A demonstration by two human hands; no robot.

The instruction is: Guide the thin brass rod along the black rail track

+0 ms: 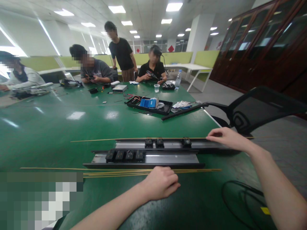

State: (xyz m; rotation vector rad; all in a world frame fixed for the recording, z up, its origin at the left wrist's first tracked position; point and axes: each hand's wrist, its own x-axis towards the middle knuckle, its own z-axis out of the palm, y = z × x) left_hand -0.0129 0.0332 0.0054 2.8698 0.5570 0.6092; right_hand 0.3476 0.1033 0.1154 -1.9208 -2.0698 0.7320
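Note:
My right hand (222, 138) pinches a long thin brass-coloured rod (96, 140) between thumb and fingertips. The rod lies along the far edge of the rear metal channel (171, 145), which carries three small black blocks (159, 143). In front of it is a second channel (172, 158) with several black blocks (129, 156) grouped toward its left end. My left hand (163, 182) rests on the table, fingers curled, with nothing visible in them. It partly covers a bundle of similar thin rods (115, 174) lying along the near side of the front channel.
Farther back on the green table (59, 131) sit a black tray (165, 110) with a blue item, gloves (181, 105) and a dark bar (179, 113). An office chair (259, 108) stands at right, black cable (225, 195) lies nearby. Several people are across the table.

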